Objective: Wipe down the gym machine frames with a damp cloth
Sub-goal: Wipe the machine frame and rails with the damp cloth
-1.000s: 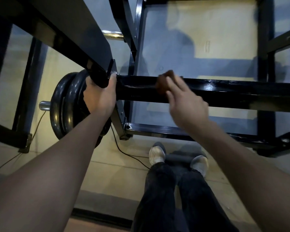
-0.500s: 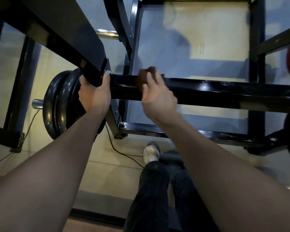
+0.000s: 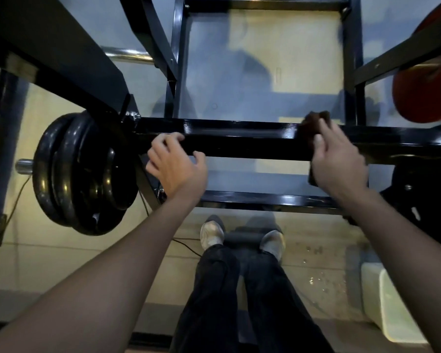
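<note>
A person is standing over a black gym machine, both bare arms reaching down to the frame's horizontal bar (image 3: 239, 138). The right hand (image 3: 339, 161) is pressing a dark brown cloth (image 3: 315, 121) against the bar's right stretch, fingers curled round the cloth, which is draping over the top edge and down the near face of the bar. The left hand (image 3: 176, 164) is lying against the bar's left stretch, fingers spread and only loosely bent, thumb out to the right, gripping nothing. The two hands are sitting well apart on the same bar.

Just left of the left hand, a stack of black plates (image 3: 79, 174) is hanging on a steel sleeve (image 3: 24, 166) at the bar's end. A second, lower rail (image 3: 265, 200) is running parallel beneath the bar, close to the floor. A red pad (image 3: 428, 93) is showing at the upper right edge (blurred, partly cut off by the frame). Below, dark trousers (image 3: 239, 301) and a pair of pale shoes (image 3: 211, 234) are pointing toward the machine, and a thin cable (image 3: 186, 244) is trailing across the pale floor beside them. A whitish tub (image 3: 395, 304) is sitting on the floor at lower right.
</note>
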The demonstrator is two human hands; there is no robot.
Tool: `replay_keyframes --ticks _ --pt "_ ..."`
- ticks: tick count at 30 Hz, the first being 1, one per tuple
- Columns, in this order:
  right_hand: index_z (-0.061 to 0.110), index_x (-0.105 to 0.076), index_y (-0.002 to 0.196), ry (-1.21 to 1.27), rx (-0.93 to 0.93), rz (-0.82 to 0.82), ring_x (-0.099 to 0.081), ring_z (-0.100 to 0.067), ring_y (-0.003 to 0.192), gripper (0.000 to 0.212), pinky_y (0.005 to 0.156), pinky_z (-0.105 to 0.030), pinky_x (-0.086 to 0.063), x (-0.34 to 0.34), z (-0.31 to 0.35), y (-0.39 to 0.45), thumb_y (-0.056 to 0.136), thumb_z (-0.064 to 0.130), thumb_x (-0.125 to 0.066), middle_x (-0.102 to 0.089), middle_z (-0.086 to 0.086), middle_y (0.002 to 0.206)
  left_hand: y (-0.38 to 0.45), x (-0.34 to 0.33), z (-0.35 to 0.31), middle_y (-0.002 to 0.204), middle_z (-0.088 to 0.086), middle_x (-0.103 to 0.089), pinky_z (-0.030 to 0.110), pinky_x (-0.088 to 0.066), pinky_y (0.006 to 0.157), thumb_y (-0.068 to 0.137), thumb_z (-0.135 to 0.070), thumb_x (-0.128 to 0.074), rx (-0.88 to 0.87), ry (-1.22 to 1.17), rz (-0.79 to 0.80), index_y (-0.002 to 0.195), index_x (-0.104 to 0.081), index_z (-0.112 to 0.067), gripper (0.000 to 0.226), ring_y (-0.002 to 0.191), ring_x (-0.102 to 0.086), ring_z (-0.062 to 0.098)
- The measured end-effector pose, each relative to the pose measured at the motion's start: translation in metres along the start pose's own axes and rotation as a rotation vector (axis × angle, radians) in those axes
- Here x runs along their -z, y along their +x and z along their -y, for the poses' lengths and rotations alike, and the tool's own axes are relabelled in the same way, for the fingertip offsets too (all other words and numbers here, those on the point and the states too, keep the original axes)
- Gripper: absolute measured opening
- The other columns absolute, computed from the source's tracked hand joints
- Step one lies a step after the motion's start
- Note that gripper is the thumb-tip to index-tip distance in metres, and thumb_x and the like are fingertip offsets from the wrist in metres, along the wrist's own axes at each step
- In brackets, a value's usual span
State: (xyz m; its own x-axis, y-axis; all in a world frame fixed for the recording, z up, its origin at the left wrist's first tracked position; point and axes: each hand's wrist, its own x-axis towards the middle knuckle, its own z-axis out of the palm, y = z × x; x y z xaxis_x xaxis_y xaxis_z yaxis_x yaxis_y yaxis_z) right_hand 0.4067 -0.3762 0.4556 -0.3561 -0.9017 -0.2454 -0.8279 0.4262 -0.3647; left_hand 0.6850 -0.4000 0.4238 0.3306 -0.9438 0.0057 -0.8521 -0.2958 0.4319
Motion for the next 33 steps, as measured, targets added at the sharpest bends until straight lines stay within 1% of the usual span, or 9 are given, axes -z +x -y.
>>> replay_keyframes --ticks 3,6,10,15,20,24,27,30,33 --pt "0.027 -0.036 0.16 0.009 -0.106 -0.079 -0.043 -0.035 0.143 0.05 0.114 -0.052 -0.035 0.009 -0.021 0.005 0.111 0.038 -0.033 -0.029 0.004 0.168 -0.004 -0.008 -0.01 0.132 0.005 -0.046 0.044 -0.027 0.105 0.083 -0.029 -0.061 -0.36 0.12 0.029 0.124 -0.057 -0.021 0.042 0.123 -0.039 0.025" --pt "0.024 -0.036 0.16 0.062 -0.187 -0.094 -0.042 -0.034 0.144 0.051 0.115 -0.049 -0.035 -0.005 0.0 0.008 0.111 0.037 -0.033 -0.026 0.002 0.169 -0.012 -0.019 -0.018 0.142 0.005 -0.047 0.046 -0.027 0.104 0.084 -0.031 -0.055 -0.493 0.246 0.1 0.138 -0.052 -0.018 0.056 0.127 -0.039 0.026" --pt "0.026 -0.036 0.159 0.133 -0.07 -0.013 -0.05 -0.035 0.137 0.05 0.109 -0.045 -0.041 -0.034 0.056 -0.002 0.11 0.038 -0.035 -0.022 0.006 0.17 -0.027 -0.026 -0.022 0.154 0.002 -0.039 0.047 -0.026 0.108 0.085 -0.033 -0.055 -0.449 0.347 0.177 0.154 -0.036 -0.016 0.074 0.131 -0.035 0.026" --pt "0.031 -0.027 0.161 0.142 0.137 0.179 -0.056 -0.033 0.128 0.051 0.1 -0.044 -0.046 -0.052 0.112 -0.012 0.111 0.04 -0.028 -0.013 0.007 0.171 -0.035 -0.022 -0.033 0.158 0.002 -0.031 0.046 -0.027 0.108 0.088 -0.032 -0.064 -0.359 0.365 0.213 0.158 -0.028 -0.017 0.08 0.131 -0.035 0.027" --pt "0.042 -0.027 0.16 0.066 0.236 0.164 -0.063 -0.041 0.114 0.05 0.094 -0.048 -0.047 -0.031 0.052 -0.005 0.11 0.048 -0.031 -0.016 0.022 0.169 -0.037 -0.022 -0.037 0.161 0.002 -0.025 0.045 -0.039 0.102 0.084 -0.027 -0.063 -0.346 0.305 0.269 0.16 -0.022 -0.015 0.087 0.123 -0.039 0.028" --pt "0.039 -0.03 0.16 0.063 0.091 -0.006 -0.053 -0.031 0.135 0.051 0.105 -0.05 -0.047 0.004 -0.043 0.005 0.11 0.046 -0.034 -0.023 0.017 0.169 -0.039 -0.027 -0.035 0.161 0.001 -0.018 0.045 -0.055 0.08 0.087 -0.018 -0.061 -0.33 0.189 0.285 0.16 -0.019 -0.013 0.085 0.106 -0.053 0.028" --pt "0.033 -0.035 0.16 0.098 -0.086 -0.14 -0.046 -0.028 0.141 0.051 0.113 -0.049 -0.042 0.035 -0.103 0.01 0.11 0.042 -0.037 -0.032 0.01 0.166 -0.045 -0.033 -0.038 0.16 0.0 -0.016 0.036 -0.051 0.063 0.088 -0.014 -0.061 -0.302 0.127 0.237 0.16 -0.019 -0.015 0.083 0.097 -0.057 0.026" --pt "0.031 -0.038 0.159 0.089 -0.186 -0.229 -0.049 -0.029 0.139 0.051 0.11 -0.049 -0.043 0.036 -0.11 0.013 0.109 0.042 -0.037 -0.041 0.005 0.162 -0.047 -0.041 -0.037 0.161 0.003 -0.019 0.029 -0.045 0.065 0.088 -0.011 -0.062 -0.31 0.083 0.188 0.159 -0.022 -0.013 0.081 0.106 -0.056 0.027" --pt "0.026 -0.037 0.16 0.116 -0.209 -0.209 -0.042 -0.027 0.145 0.052 0.115 -0.046 -0.037 0.021 -0.075 0.017 0.11 0.04 -0.036 -0.031 0.001 0.167 -0.048 -0.047 -0.038 0.161 0.005 -0.021 0.029 -0.048 0.067 0.088 -0.01 -0.062 -0.285 0.042 0.159 0.158 -0.023 -0.011 0.08 0.117 -0.056 0.028"
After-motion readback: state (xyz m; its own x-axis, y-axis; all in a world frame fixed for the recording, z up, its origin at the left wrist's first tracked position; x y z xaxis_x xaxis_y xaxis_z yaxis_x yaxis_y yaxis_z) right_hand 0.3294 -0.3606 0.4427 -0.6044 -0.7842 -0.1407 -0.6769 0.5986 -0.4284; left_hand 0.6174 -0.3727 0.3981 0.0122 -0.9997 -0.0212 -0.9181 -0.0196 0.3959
